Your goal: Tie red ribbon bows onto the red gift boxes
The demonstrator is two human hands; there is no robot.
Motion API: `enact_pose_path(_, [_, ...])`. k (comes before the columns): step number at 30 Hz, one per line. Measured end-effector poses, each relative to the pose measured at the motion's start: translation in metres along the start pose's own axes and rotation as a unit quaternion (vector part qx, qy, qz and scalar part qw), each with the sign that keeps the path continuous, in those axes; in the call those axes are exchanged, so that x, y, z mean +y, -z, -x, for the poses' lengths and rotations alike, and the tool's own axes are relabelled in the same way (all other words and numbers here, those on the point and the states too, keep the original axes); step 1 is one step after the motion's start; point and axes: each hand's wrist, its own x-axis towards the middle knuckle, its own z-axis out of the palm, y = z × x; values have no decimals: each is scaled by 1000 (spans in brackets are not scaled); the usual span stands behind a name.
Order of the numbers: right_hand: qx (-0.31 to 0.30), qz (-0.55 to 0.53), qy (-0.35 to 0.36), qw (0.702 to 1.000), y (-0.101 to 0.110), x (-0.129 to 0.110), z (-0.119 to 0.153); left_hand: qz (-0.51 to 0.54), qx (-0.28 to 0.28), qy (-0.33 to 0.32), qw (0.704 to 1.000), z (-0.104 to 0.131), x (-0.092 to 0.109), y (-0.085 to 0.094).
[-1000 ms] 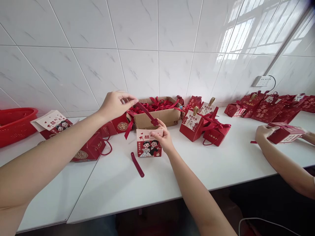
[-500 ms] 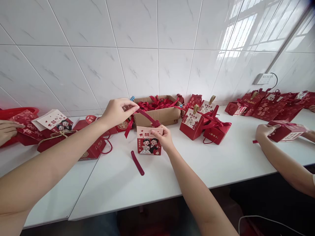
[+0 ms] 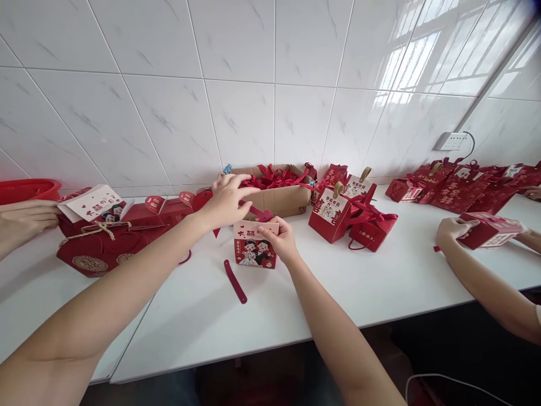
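Observation:
My right hand (image 3: 282, 241) grips the top edge of a small red and pale pink wedding gift box (image 3: 255, 252) printed with a cartoon couple, thumb on its front. From the box top a dark red strap (image 3: 261, 214) slants up toward my left hand (image 3: 230, 200). That hand is open above the strap, its fingers spread and its thumb low. Whether the thumb touches the strap I cannot tell. A second dark red strap (image 3: 235, 282), with a small hole at its end, lies on the table before the box.
Behind my hands stands a cardboard box (image 3: 287, 202) of red ribbons. Finished red gift boxes (image 3: 333, 217) sit right of it, more red boxes (image 3: 127, 237) at left. A co-worker's hand (image 3: 29, 220) reaches in at left; at right a co-worker's hands hold a red box (image 3: 486, 228).
My left hand has gone from pinching the strap's upper end to spread fingers, slightly lower. My right hand keeps its grip on the gift box. The left co-worker's hand has moved right.

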Motion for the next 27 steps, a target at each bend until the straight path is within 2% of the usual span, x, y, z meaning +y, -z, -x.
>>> enact_pose_path(2, [6,8,1,1000,1,1,0,25,-68,-34,997,-3,10,-1])
enact_pose_path(4, [8,12,2,1000,1,3,-1,48,-122,-29,991,-6,16,-1])
enact_pose_path(8, [5,13,7,1000,1,3,-2,94,-156,16,983,-4,18,-7])
enact_pose_path(11, [0,14,8,1000,0,1,-1,144,-133,33,980,0,15,-11])
enact_pose_path(14, [-4,17,13,1000,-2,-2,1,159,-100,21,982,6,12,-9])
enact_pose_path(21, [-9,93,70,993,-3,-1,4,45,-54,13,997,15,10,-2])
enact_pose_path(25, [-11,91,69,993,-3,1,4,7,-17,5,1000,18,10,2])
enact_pose_path(27, [11,85,64,994,-5,2,4,-5,16,10,1000,22,10,10])
